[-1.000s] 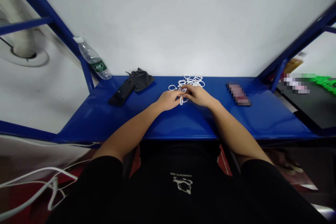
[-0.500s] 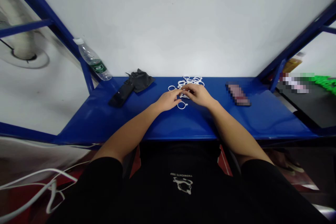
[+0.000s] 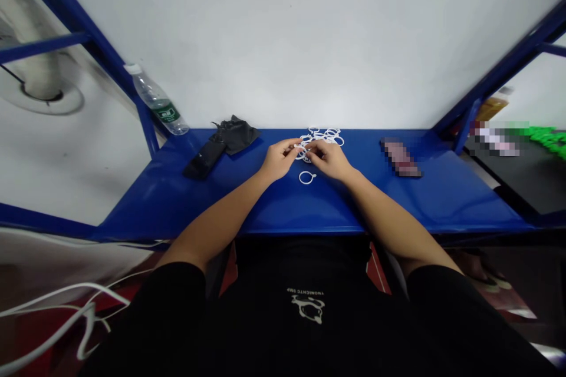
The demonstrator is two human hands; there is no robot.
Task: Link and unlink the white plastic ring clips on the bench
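My left hand [image 3: 281, 159] is closed at the fingertips on a white curtain ring [image 3: 301, 154], thin and round with a small eyelet. Close beside it, my right hand [image 3: 329, 159] has bent fingers that meet the same ring from the right; its fingertips are partly hidden. Behind the right hand lies a heap of similar white rings [image 3: 331, 134], partly covered by the fingers. A single loose ring [image 3: 306, 178] rests flat on the blue tabletop [image 3: 305, 212], nearer to me than both hands.
To the left are a black phone-like slab [image 3: 204, 160] and a crumpled black bag [image 3: 237, 134]. A plastic bottle [image 3: 159, 103] leans by the blue frame. On the right lies a blurred-out phone-like object [image 3: 401, 158]. A white wall [image 3: 305, 41] rises behind the table.
My left hand has drawn back and turned, its fingers now pinching a ring. The ring formerly visible left of the heap no longer shows there. The loose near ring stays put.
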